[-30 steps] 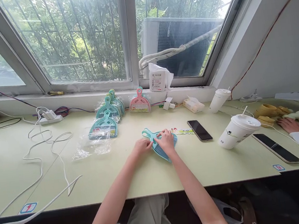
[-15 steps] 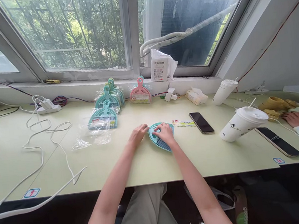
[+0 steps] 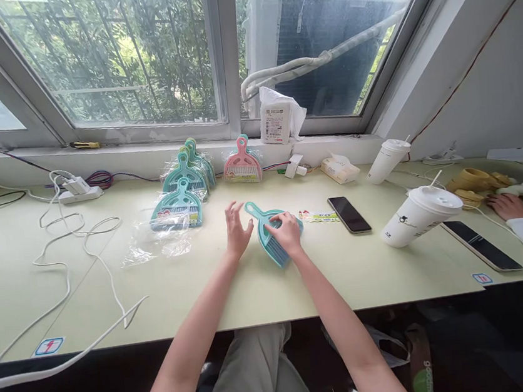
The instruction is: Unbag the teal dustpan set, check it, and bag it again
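A teal dustpan (image 3: pixel 263 228) with a small brush (image 3: pixel 275 251) nested in it lies on the table in front of me. Its looped handle points up and to the left. Over its right part, my right hand (image 3: pixel 286 232) has its fingers closed on the dustpan and brush; the fingertips hide the exact hold. My left hand (image 3: pixel 238 230) is just left of the handle, fingers spread and holding nothing. A printed label card (image 3: pixel 319 216) lies flat to the right of the dustpan.
Wrapped teal dustpan sets (image 3: pixel 176 205) and a pink one (image 3: pixel 242 163) lean near the sill, with crumpled plastic wrap (image 3: pixel 153 240) in front. A phone (image 3: pixel 349 214) and white cups (image 3: pixel 420 215) lie right. White cables (image 3: pixel 69 268) cross the left. A co-worker's hands (image 3: pixel 508 206) are far right.
My left hand has let go of the dustpan's handle end and opened to its left. The dustpan has turned so its handle points farther up and away. My right hand stays on it.
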{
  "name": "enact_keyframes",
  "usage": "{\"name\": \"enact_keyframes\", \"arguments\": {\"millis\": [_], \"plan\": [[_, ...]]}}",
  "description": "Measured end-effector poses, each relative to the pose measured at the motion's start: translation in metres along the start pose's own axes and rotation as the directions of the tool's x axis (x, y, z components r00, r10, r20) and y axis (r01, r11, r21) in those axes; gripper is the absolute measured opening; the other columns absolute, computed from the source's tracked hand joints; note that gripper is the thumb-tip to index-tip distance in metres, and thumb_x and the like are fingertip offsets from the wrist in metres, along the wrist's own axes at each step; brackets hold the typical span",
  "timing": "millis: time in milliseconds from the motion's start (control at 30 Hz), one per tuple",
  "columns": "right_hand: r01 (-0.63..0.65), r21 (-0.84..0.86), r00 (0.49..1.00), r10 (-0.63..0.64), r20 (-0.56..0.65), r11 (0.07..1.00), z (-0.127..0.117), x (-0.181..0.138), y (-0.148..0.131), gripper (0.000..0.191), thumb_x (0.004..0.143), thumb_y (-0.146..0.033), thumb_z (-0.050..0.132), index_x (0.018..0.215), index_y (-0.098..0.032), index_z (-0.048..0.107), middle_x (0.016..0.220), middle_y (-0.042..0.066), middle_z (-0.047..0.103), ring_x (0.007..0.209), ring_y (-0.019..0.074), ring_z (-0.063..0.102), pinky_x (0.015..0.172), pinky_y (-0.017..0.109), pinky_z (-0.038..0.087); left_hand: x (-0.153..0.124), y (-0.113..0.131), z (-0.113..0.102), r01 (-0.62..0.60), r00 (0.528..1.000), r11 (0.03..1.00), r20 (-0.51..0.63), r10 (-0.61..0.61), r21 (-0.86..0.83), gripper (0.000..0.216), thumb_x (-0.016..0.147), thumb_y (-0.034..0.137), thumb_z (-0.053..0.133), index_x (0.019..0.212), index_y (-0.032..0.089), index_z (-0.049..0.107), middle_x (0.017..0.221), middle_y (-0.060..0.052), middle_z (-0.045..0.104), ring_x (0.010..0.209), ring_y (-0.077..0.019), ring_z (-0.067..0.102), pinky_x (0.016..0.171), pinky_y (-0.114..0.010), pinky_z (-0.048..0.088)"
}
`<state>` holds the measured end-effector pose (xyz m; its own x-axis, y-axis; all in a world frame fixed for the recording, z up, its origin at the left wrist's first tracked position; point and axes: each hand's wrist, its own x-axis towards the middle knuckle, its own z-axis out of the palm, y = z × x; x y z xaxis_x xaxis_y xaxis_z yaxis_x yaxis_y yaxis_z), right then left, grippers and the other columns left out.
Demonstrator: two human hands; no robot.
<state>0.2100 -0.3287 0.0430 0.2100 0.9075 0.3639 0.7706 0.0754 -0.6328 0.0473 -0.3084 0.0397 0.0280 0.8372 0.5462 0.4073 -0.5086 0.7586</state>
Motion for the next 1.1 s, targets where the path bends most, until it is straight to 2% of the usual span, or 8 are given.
{"name": "enact_keyframes", "arguments": {"millis": [67, 200, 300, 433, 600, 767, 900, 1100], "plan": [[-0.032, 0.051, 0.994, 0.037, -0.105, 0.998, 0.0, 0.002, 0.0, 0.02, 0.077, -0.039, 0.062, 0.085, -0.021, 0.064, 0.092, 0.004, 0.061, 0.096, 0.0213, 0.052, 0.086, 0.031, 0.037, -0.001, 0.008, 0.003, 0.237, 0.961, 0.928, 0.208, -0.181, -0.287, 0.051, 0.086, 0.031, 0.052, 0.135, 0.021, 0.04, 0.136, -0.014, 0.045, 0.119, -0.0265, 0.049, 0.098, -0.044, 0.042], [0.043, 0.146, 0.987, -0.019, -0.158, 0.988, -0.001, 0.005, 0.002, 0.027, 0.083, -0.043, 0.054, 0.089, -0.02, 0.064, 0.089, 0.005, 0.062, 0.088, 0.0193, 0.053, 0.084, 0.03, 0.04, -0.006, 0.014, 0.007, 0.55, 0.728, 0.738, 0.658, -0.194, -0.391, 0.053, 0.081, 0.038, 0.06, 0.128, 0.019, 0.045, 0.121, -0.012, 0.057, 0.107, -0.0258, 0.056, 0.08, -0.034, 0.049], [0.057, 0.112, 0.978, -0.033, -0.205, 0.992, -0.005, 0.011, 0.013, 0.033, 0.09, -0.041, 0.041, 0.1, -0.02, 0.065, 0.102, 0.008, 0.063, 0.097, 0.0207, 0.053, 0.089, 0.033, 0.039, -0.003, 0.006, 0.006, 0.565, 0.789, 0.693, 0.538, -0.296, -0.447, 0.05, 0.075, 0.033, 0.067, 0.119, 0.02, 0.047, 0.113, -0.008, 0.059, 0.103, -0.0223, 0.056, 0.076, -0.028, 0.047], [-0.251, -0.128, 0.929, 0.202, -0.309, 0.96, -0.011, 0.022, 0.044, 0.045, 0.091, -0.035, 0.038, 0.13, -0.017, 0.049, 0.137, 0.017, 0.046, 0.127, 0.0296, 0.037, 0.102, 0.049, 0.029, 0.01, -0.019, -0.007, 0.609, 0.787, 0.586, 0.312, -0.532, -0.535, 0.038, 0.073, 0.031, 0.067, 0.103, 0.02, 0.045, 0.098, -0.004, 0.059, 0.089, -0.0166, 0.059, 0.072, -0.026, 0.049], [-0.316, -0.294, 0.943, 0.333, 0.007, 0.902, -0.003, 0.023, 0.064, 0.05, 0.092, -0.04, 0.037, 0.135, -0.016, 0.047, 0.148, 0.018, 0.034, 0.139, 0.0326, 0.021, 0.107, 0.063, 0.01, 0.023, -0.046, -0.02, 0.579, 0.749, 0.513, 0.165, -0.641, -0.634, 0.033, 0.071, 0.027, 0.066, 0.096, 0.022, 0.044, 0.089, 0.0, 0.057, 0.076, -0.013, 0.06, 0.064, -0.024, 0.049], [-0.117, -0.203, 0.985, 0.14, 0.098, 0.972, 0.007, 0.018, 0.052, 0.032, 0.092, -0.034, 0.042, 0.114, -0.025, 0.063, 0.14, 0.008, 0.048, 0.129, 0.0228, 0.039, 0.112, 0.052, 0.013, 0.024, -0.052, -0.02, 0.555, 0.752, 0.5, 0.145, -0.643, -0.665, 0.036, 0.068, 0.024, 0.067, 0.097, 0.023, 0.045, 0.087, 0.0, 0.058, 0.073, -0.0119, 0.06, 0.066, -0.024, 0.05], [-0.126, -0.2, 0.986, 0.145, 0.085, 0.972, 0.007, 0.017, 0.053, 0.04, 0.086, -0.033, 0.054, 0.123, -0.02, 0.056, 0.145, 0.013, 0.041, 0.136, 0.0265, 0.031, 0.11, 0.056, 0.01, 0.023, -0.053, -0.017, 0.577, 0.757, 0.524, 0.169, -0.631, -0.627, 0.037, 0.067, 0.026, 0.067, 0.099, 0.022, 0.05, 0.092, -0.001, 0.061, 0.077, -0.0134, 0.06, 0.066, -0.025, 0.05], [-0.117, -0.096, 0.993, 0.114, -0.041, 0.988, 0.001, 0.02, 0.053, 0.027, 0.087, -0.035, 0.053, 0.106, -0.019, 0.065, 0.111, 0.01, 0.068, 0.108, 0.0221, 0.056, 0.107, 0.048, 0.021, 0.019, -0.043, -0.009, 0.622, 0.755, 0.502, 0.288, -0.59, -0.601, 0.041, 0.067, 0.027, 0.068, 0.106, 0.019, 0.057, 0.099, -0.005, 0.065, 0.086, -0.0179, 0.063, 0.074, -0.03, 0.053]]}}
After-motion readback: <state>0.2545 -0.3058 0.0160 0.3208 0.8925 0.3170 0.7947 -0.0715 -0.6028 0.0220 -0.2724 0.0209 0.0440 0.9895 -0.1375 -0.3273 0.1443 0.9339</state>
